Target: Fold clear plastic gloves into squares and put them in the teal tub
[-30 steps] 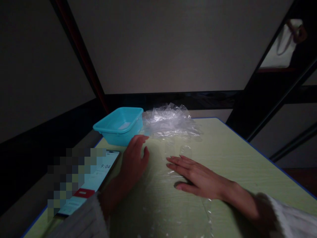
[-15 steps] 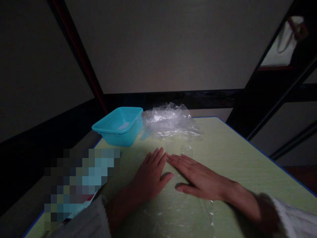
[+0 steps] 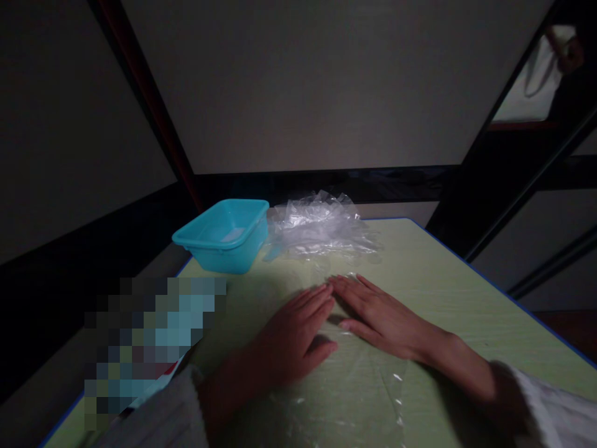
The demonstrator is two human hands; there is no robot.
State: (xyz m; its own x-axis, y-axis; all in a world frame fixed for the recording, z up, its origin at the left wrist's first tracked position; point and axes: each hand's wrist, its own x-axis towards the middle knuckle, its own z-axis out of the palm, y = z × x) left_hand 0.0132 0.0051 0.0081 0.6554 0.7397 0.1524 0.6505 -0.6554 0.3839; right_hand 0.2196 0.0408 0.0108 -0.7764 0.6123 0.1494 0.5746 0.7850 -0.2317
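My left hand (image 3: pixel 296 336) lies palm down with its fingers stretched out and its thumb apart. From the other side my right hand (image 3: pixel 382 320) also rests flat, fingers extended, its tips meeting those of the left. Under and in front of both hands is a thin clear plastic disposable glove (image 3: pixel 349 398), spread on the light green table; rounded finger-like ends show just beyond my fingertips. Neither hand grips anything. Behind them sits a crumpled pile of clear plastic gloves (image 3: pixel 321 227).
A turquoise plastic basin (image 3: pixel 219 264) stands at the back left, with a small whitish item inside. A blurred-out light blue object (image 3: pixel 172 336) lies along the left edge. The table (image 3: pixel 466 311) has a blue rim, and a wall panel rises behind it.
My left hand has shifted right and turned, its fingers now pointing more to the right. The right hand has slid slightly forward over the plastic.
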